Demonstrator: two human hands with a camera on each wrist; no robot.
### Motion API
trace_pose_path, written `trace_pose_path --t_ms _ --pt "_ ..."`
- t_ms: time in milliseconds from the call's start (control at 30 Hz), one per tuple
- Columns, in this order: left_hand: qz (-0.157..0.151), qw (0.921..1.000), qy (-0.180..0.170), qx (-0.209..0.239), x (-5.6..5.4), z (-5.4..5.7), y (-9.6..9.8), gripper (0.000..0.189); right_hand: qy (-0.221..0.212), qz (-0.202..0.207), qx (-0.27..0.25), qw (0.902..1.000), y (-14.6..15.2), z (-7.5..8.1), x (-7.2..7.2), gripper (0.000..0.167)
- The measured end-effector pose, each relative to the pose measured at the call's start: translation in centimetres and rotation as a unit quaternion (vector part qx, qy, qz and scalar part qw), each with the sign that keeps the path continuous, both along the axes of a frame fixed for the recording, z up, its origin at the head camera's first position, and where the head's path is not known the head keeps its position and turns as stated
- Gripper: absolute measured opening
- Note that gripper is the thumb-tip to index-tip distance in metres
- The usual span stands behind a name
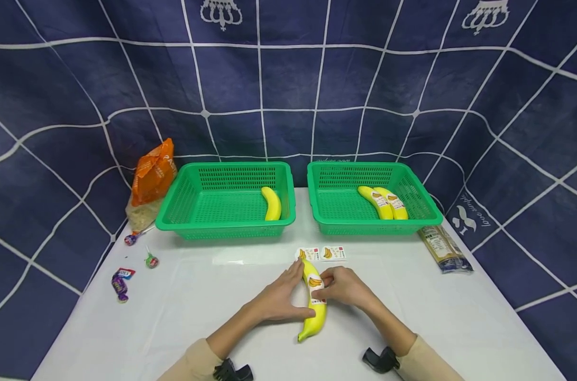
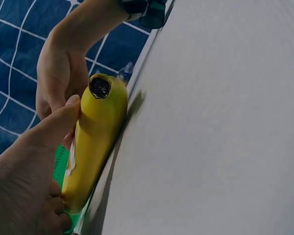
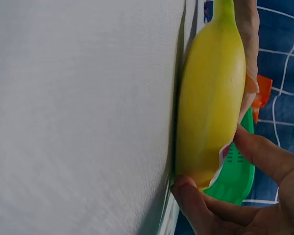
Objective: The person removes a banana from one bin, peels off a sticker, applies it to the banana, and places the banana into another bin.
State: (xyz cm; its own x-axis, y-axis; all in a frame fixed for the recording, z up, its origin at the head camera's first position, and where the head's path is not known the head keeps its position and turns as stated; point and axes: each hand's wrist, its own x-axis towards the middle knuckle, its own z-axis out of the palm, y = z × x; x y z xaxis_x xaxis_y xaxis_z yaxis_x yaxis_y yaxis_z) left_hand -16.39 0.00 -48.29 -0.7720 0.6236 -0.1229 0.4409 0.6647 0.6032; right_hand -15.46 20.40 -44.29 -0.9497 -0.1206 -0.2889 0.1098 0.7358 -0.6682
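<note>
A banana [image 1: 319, 315] lies on the white tabletop [image 1: 183, 317] between the two hands, its long axis running away from the wearer, stem end nearest, bowed toward the right. The left hand [image 1: 280, 297] grips it from the left, fingers about the far end and thumb nearer the stem. The right hand [image 1: 346, 286] pinches it from the right, its thumb on the banana's printed sticker [image 1: 315, 282], so this is the hand nearer that sticker. One sticker edge seems slightly raised, though the dim wrist view leaves that unsure. Just beyond the far end lie two more stickers [image 1: 333, 253]; farther back stand two green plastic baskets [image 1: 231, 232], before a navy grid-patterned curtain [image 1: 288, 79].
</note>
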Motion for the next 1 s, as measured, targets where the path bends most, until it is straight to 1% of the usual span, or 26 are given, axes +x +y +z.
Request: trace_pose_path --t_ms 133,367,467,600,667,767,867,1000 --pt "0.006 1.0000 0.006 -0.006 0.2 0.2 0.3 0.116 0.024 0.012 0.030 0.9992 -0.2 0.1 0.3 0.054" --pt "0.019 0.9998 -0.008 -0.001 0.2 0.1 0.3 0.119 0.047 0.024 0.056 0.9970 -0.5 0.3 0.8 0.057" --pt "0.019 0.9997 -0.012 0.006 0.2 0.0 0.3 0.119 0.051 0.023 0.059 0.9967 -0.6 0.3 0.8 0.052" --pt "0.014 0.9998 -0.010 0.010 0.3 -0.2 0.1 0.119 0.054 0.022 0.055 0.9968 -0.7 0.1 0.9 0.036" --pt "0.009 0.9999 -0.007 0.008 0.4 -0.3 -0.2 0.118 0.053 0.022 0.049 0.9972 -0.7 0.0 0.9 0.034" --pt "0.004 1.0000 -0.001 0.009 0.3 -0.1 -0.6 0.118 0.045 0.019 0.042 0.9979 -0.8 -0.1 1.0 0.033" --pt "0.003 0.9997 0.009 0.022 -0.1 0.5 -0.6 0.118 0.041 0.015 0.038 0.9983 -0.8 -0.1 1.1 0.032" --pt "0.013 0.9988 0.030 0.037 -1.5 1.4 0.2 0.117 0.054 0.019 0.038 0.9976 -0.5 0.0 1.1 0.030"
